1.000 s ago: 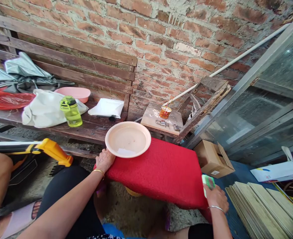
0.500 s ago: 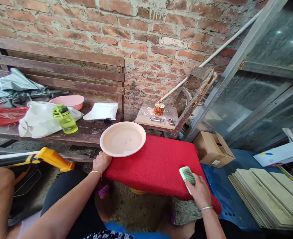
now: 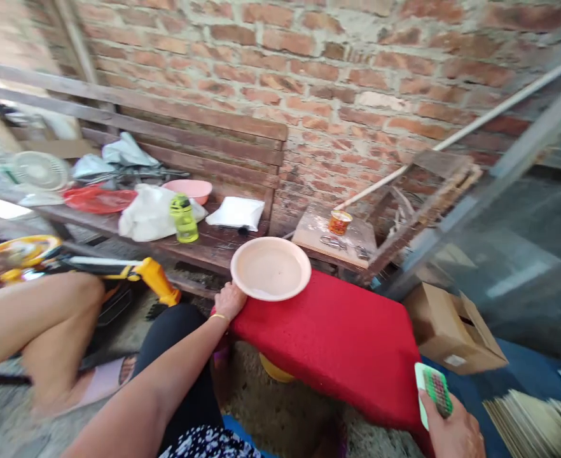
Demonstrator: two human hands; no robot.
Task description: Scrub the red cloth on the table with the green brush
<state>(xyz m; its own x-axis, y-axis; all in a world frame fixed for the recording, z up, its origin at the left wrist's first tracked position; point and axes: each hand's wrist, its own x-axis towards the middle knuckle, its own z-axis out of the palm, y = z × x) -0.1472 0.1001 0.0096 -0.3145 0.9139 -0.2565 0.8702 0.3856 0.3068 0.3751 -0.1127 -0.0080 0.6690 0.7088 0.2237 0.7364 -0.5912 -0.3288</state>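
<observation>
Red cloth [image 3: 328, 331] covers the low stand in front of me, and I place everything by it. My left hand [image 3: 229, 300] rests on its near left corner, fingers curled loosely against the edge of the cloth, right below the pale plastic basin [image 3: 270, 268] that sits on the cloth's far left part; whether my fingertips touch the basin's rim I cannot tell. My right hand [image 3: 455, 432] is at the cloth's near right corner, closed around a green and white brush [image 3: 434, 392], thumb along its side, bristles facing up toward me, the brush just off the cloth's edge.

Beyond the cloth on the left runs a dark wooden bench [image 3: 214, 245] against the brick wall, holding a green bottle [image 3: 184, 218], a white bag [image 3: 149, 213], a pink bowl [image 3: 189, 189] and a folded white packet [image 3: 236, 213]. Straight beyond the cloth is a small wooden block [image 3: 332, 232] with an orange cup [image 3: 339, 222] on it. Right of the cloth lies an open cardboard box [image 3: 452, 327]. Left of it, a yellow tool handle [image 3: 154, 280] lies near another person's bare leg [image 3: 46, 318].
</observation>
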